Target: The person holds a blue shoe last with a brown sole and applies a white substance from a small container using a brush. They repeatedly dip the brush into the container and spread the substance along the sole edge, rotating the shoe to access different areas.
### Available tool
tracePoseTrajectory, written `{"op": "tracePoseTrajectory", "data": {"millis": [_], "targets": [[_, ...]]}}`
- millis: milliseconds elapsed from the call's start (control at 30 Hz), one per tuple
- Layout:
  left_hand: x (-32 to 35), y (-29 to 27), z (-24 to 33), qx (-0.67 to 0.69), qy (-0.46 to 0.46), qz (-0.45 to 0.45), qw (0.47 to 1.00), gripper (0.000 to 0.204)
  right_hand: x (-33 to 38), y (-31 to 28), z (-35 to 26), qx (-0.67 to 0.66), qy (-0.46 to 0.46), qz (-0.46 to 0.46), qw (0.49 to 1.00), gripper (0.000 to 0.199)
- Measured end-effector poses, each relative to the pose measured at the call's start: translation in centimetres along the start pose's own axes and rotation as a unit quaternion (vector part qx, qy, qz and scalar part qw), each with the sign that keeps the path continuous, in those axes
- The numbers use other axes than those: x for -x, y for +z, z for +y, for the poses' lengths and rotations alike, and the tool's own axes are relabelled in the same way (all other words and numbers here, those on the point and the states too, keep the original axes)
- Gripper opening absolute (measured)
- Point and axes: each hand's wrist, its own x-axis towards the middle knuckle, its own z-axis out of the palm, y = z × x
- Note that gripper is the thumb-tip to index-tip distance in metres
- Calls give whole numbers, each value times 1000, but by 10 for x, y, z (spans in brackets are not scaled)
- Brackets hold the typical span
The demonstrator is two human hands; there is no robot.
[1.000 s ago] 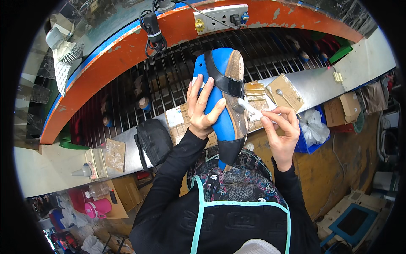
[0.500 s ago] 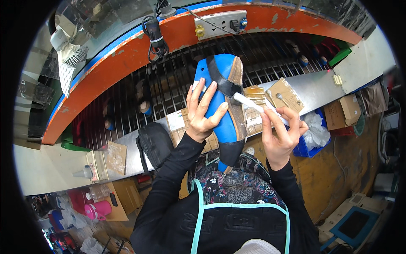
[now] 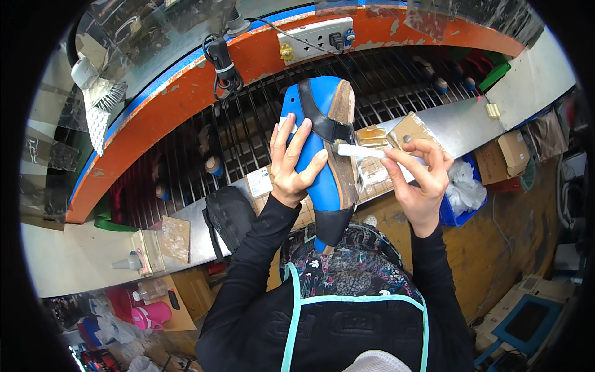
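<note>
A blue shoe last (image 3: 324, 189) is held tilted in front of me by my left hand (image 3: 294, 162), thumb and fingers spread across its side. A black strap (image 3: 316, 118) crosses its front part, and black upper material (image 3: 334, 227) wraps the heel end. Along its right side runs a brown, rough-looking insole (image 3: 344, 166). In my right hand (image 3: 423, 183) a white-handled brush (image 3: 364, 151) is pinched between thumb and fingers. The brush's tip meets the insole edge just below the strap's end; the exact contact is too small to tell.
Behind the last lies a rack of metal bars (image 3: 248, 142) under an orange hood edge (image 3: 145, 118). A black pouch (image 3: 228, 214) rests on the metal ledge, left of my left forearm. Brown glue-stained cardboard (image 3: 412, 130) and a blue bin (image 3: 460, 214) with plastic bags are at right.
My right hand has shifted slightly right, and the brush now lies more level, its tip a little lower on the insole edge. My left hand keeps its hold on the last.
</note>
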Motion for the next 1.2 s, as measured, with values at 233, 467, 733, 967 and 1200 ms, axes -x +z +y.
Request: {"op": "tracePoseTrajectory", "data": {"millis": [233, 467, 733, 967, 1200], "targets": [[-2, -3, -2, 2, -13, 0, 1000, 43, -8, -2, 10, -116, 50, -97, 987, 19], [-2, 4, -7, 4, -32, 36, 999, 39, 1, 4, 17, -175, 72, -130, 973, 19], [4, 17, -10, -5, -61, 76, 995, 36, 15, 12, 18, -282, 158, -136, 937, 18], [11, 26, -12, -5, -84, 76, 994, 41, 25, 14, 16, -304, 192, -132, 924, 17], [15, 38, -8, -13, -107, 91, 990, 48, 38, 15, 19, -335, 211, -97, 913, 18]]}}
